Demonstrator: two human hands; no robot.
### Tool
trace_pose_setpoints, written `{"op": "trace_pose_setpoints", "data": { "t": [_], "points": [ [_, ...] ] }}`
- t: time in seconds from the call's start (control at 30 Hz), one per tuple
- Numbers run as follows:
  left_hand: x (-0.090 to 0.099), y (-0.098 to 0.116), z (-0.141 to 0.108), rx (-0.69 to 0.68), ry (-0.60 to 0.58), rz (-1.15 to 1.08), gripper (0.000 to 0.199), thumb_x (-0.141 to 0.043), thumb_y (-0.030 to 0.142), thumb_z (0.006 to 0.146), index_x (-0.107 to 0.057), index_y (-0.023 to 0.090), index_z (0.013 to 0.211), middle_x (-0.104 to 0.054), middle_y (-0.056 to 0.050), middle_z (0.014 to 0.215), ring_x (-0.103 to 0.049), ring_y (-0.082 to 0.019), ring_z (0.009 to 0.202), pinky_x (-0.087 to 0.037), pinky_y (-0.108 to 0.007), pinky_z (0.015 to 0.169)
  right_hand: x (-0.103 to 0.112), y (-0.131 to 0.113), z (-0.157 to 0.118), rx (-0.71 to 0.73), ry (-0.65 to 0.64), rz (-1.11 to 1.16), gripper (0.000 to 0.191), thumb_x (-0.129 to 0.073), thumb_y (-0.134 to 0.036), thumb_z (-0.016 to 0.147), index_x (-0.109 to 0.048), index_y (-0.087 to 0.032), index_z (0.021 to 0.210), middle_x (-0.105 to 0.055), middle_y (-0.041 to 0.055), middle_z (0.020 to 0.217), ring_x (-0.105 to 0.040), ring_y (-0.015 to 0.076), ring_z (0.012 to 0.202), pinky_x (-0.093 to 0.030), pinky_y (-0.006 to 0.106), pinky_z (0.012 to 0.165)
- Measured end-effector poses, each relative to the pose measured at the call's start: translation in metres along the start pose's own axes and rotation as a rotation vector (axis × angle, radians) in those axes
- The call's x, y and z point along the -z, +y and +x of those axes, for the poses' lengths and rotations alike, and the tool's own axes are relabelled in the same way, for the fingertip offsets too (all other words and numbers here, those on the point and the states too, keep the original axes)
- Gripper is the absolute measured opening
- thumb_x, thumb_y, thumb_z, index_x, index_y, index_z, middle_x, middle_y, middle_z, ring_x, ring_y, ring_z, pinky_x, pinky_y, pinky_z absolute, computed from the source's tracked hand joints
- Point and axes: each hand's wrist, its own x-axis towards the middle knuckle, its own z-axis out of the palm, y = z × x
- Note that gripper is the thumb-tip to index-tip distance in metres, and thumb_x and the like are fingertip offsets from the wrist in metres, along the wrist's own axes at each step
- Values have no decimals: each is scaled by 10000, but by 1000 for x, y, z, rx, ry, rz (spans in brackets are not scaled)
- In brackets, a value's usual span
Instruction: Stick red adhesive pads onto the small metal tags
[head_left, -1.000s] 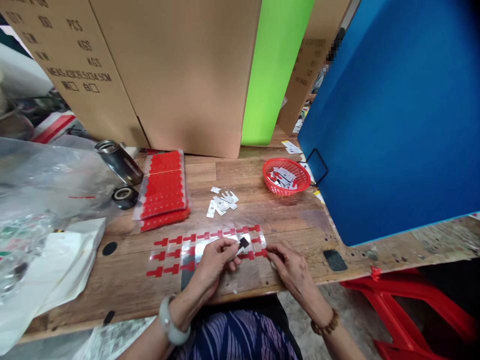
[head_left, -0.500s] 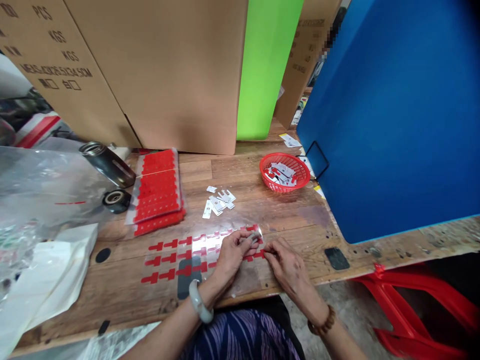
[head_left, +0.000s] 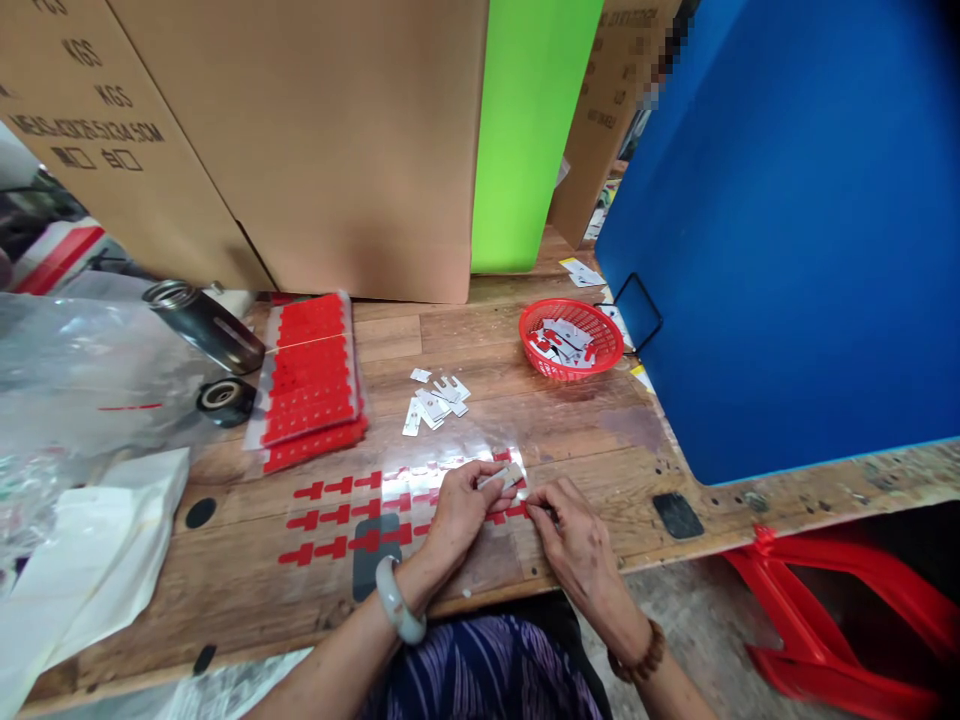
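A clear sheet bearing rows of red T-shaped pieces [head_left: 331, 515] lies flat on the wooden table in front of me. My left hand [head_left: 459, 508] rests over its right part, fingers closed on a few small pale cards [head_left: 512, 476]. At the sheet's right edge, my right hand [head_left: 574, 532] has thumb and forefinger pinched at the end of a red T-shaped piece [head_left: 517, 510]; whether that piece is lifted I cannot tell. Beyond the sheet is a loose pile of small white cards [head_left: 435, 402], some with notches.
A red plastic basket [head_left: 529, 345] holds cards and red bits. Stacked red sheets [head_left: 307, 385], a dark flask [head_left: 210, 325] and its lid [head_left: 226, 400] stand left. Cardboard [head_left: 337, 150] and a blue panel [head_left: 787, 250] wall the table. A red stool [head_left: 832, 570] is at right.
The cards in my left hand have tilted so that more of their flat face shows. My right hand has barely moved. The view has shifted slightly.
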Motion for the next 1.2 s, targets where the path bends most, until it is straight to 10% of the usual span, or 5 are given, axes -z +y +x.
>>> {"op": "trace_pose_setpoints", "data": {
  "t": [0.43, 0.8, 1.2],
  "points": [
    [-1, 1, -4, -11, 28, -13, 85, -683, 124, 737, -674, 121, 821, -722, -74, 808, -698, -161, 704, -533, -241, 668, 13, -1, -20, 142, -109, 210, 170, -386, -182, 937, -493, -220, 810, -526, 29, 848, -515, 177, 837, -413, 295, 761],
    [31, 22, -33, 176, -209, -144, 408, -800, 85, 542, -637, 99, 916, -723, -83, 745, -682, -136, 658, -529, -210, 685, 15, -22, -10, -211, 58, 427, 109, -579, -296, 841, -547, -216, 774, -590, -14, 767, -562, 153, 750, -432, 256, 707],
    [59, 21, -63, 320, -192, -152, 401, -802, 78, 544, -655, 96, 917, -729, -86, 770, -705, -166, 694, -541, -244, 724, -3, -48, 0, -102, -179, 503, 89, -552, -233, 795, -552, -197, 712, -581, -15, 693, -536, 137, 660, -415, 252, 632]
  ]
}}
